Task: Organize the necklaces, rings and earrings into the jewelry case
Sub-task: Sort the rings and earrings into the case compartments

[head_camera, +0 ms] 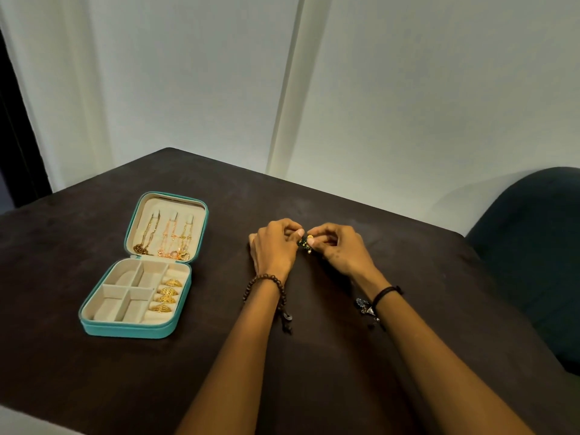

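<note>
An open teal jewelry case [94,324] lies on the left of the dark table. Three necklaces [171,237] hang inside its lid. Several gold rings [166,295] sit in the right-hand slot of its base; the other compartments look bare. My left hand [274,246] and my right hand [337,249] meet over the table's middle, both pinching a small green and gold earring [306,243] between their fingertips. A silvery earring [364,306] lies on the table beside my right wrist, partly hidden by it.
The table [314,196] has a dark cloth surface and runs to a pale wall at the back. A dark green chair [530,246] stands past the table's right edge. A beaded bracelet hangs on my left wrist, a black band on my right.
</note>
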